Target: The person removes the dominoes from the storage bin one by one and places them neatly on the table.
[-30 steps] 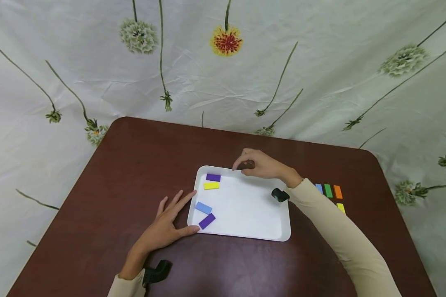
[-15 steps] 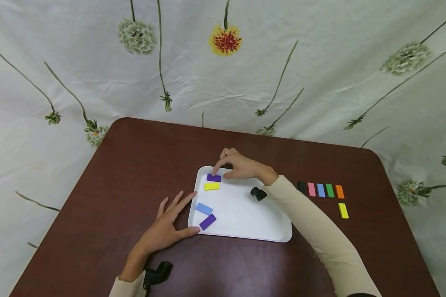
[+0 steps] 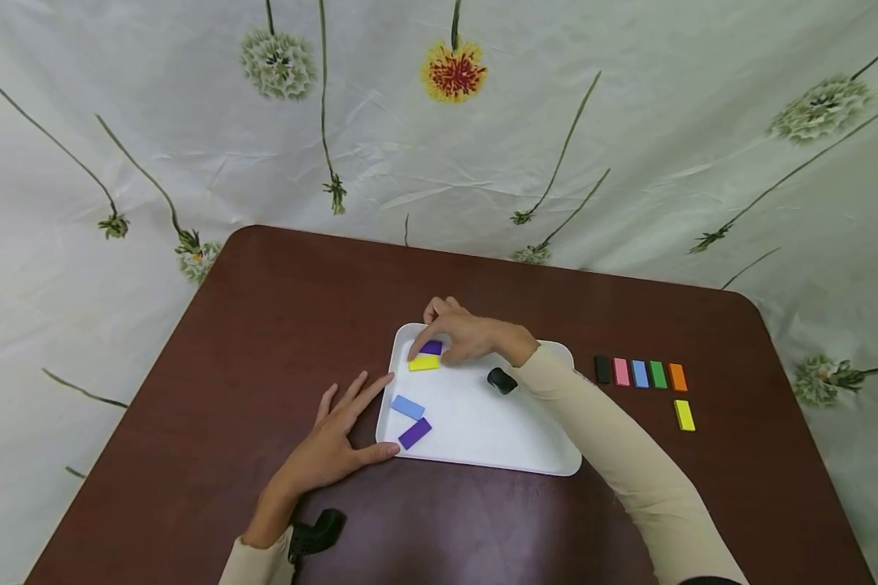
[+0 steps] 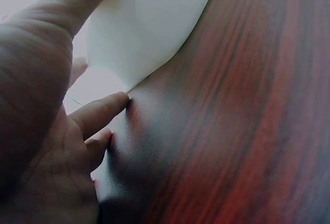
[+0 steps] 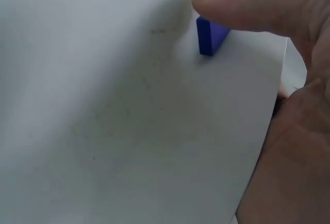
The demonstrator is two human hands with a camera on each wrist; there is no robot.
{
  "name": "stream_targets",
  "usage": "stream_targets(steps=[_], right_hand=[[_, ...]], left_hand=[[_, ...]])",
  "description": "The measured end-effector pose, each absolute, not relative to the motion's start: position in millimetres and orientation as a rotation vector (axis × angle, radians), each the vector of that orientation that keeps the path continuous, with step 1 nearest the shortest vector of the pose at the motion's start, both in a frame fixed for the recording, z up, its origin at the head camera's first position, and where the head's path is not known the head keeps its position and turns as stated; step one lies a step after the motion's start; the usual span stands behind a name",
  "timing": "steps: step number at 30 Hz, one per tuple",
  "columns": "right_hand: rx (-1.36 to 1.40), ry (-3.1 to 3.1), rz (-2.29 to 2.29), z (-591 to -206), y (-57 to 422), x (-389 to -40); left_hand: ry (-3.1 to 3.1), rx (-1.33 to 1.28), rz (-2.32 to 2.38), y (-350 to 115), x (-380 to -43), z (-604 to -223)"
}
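A white tray [image 3: 483, 426] lies on the table. Inside its far left part, a yellow block [image 3: 423, 364] sits against a purple block [image 3: 432, 348]. My right hand [image 3: 467, 335] reaches over them, index finger and thumb at the two ends of the yellow block, pinching it. In the right wrist view, the thumb [image 5: 227, 4] overlaps the yellow block beside the purple one. My left hand [image 3: 336, 439] is spread, with straight fingertips and thumb at the tray's left rim. Near it in the tray lie a light blue block [image 3: 408, 407] and a second purple block [image 3: 415, 434].
Right of the tray, a row holds black [image 3: 602, 370], pink [image 3: 621, 371], blue [image 3: 640, 374], green [image 3: 658, 374] and orange [image 3: 676, 377] blocks. A yellow block [image 3: 684, 415] lies in front of it. A flowered cloth [image 3: 380, 122] hangs behind the dark table [image 3: 322, 301].
My right hand has moved left across the tray, past touching the far purple block, to the yellow block. The left hand stays at the left rim.
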State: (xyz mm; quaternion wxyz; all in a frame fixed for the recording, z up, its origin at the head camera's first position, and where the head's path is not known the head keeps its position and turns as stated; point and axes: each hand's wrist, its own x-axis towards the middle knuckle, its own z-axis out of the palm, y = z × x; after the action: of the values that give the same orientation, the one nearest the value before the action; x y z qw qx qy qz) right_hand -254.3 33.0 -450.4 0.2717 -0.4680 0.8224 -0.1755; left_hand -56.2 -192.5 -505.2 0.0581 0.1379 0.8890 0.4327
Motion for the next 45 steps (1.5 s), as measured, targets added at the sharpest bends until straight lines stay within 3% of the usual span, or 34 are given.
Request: stream_targets(steps=[20,37,45], right_hand=[[-1.237,2.271,-0.279,-449,33,-249],[-1.302,2.328,-0.320,-449,32,-247],[-1.260,2.394,-0.487,-430,55,-241]], left_hand=[[2.687,0.410,1.313,-190,-56,-504],[2.701,0.403,1.317,-193,-55,-502],[2.702,0.397,1.320,-192,-56,-501]])
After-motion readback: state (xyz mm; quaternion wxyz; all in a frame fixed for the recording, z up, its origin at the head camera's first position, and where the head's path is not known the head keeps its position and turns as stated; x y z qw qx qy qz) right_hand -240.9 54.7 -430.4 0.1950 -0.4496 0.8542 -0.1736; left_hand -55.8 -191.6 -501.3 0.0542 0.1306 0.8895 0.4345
